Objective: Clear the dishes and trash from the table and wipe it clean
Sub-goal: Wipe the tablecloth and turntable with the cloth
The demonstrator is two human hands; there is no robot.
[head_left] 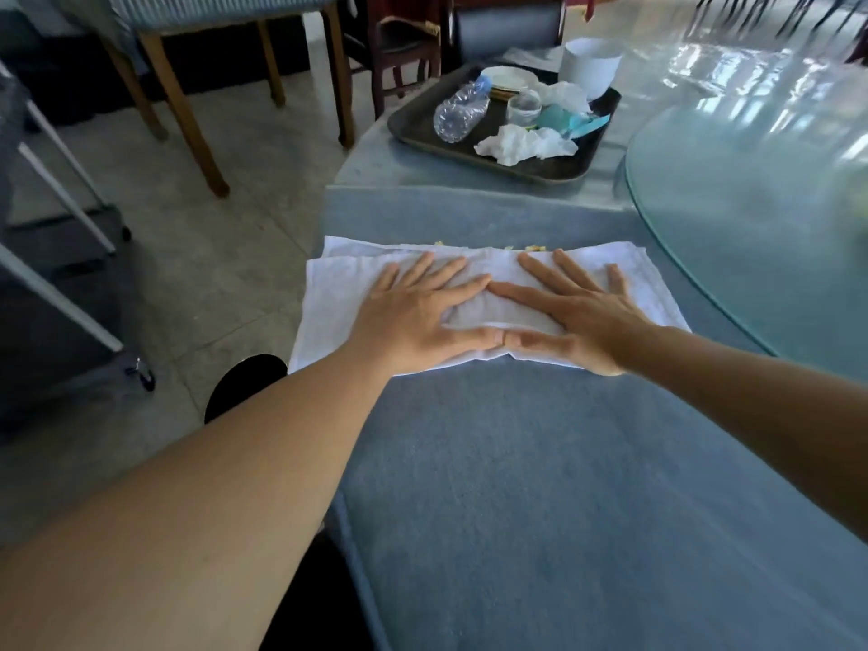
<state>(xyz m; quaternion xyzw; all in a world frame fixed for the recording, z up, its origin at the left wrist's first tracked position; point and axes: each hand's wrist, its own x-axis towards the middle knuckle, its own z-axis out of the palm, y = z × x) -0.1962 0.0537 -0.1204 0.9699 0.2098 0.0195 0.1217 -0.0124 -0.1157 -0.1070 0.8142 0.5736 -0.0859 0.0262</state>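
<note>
**Both hands flat on the white cloth at the desk's edge**

The white cloth (469, 303) lies folded on the blue-covered desk (540, 486), close to its left edge, and serves as the landmark here. The left hand (418, 321) rests palm down on the cloth's left half, fingers straight and spread; it grips nothing. The right hand (577, 317) lies the same way on the cloth's right half, flat and spread, pressing rather than holding. The two thumbs meet tip to tip near the cloth's near edge, and the index fingers come close together near its middle. Along the cloth's far edge a few small yellowish crumbs (535, 248) show on the desk.

Beyond the cloth, farther along the desk, sits a dark tray (422, 129). In it lie a crushed clear plastic bottle (458, 112), a small clear glass (523, 108), crumpled white napkins (521, 144), a white plate (509, 78), a white paper cup (589, 68) and some teal scraps (570, 122). To the right of the cloth is a round glass turntable (751, 204). To the left of the cloth, off the desk, stand wooden chair legs (188, 115) on the tiled floor (225, 256), with a grey wheeled cart (61, 293) farther left.
</note>
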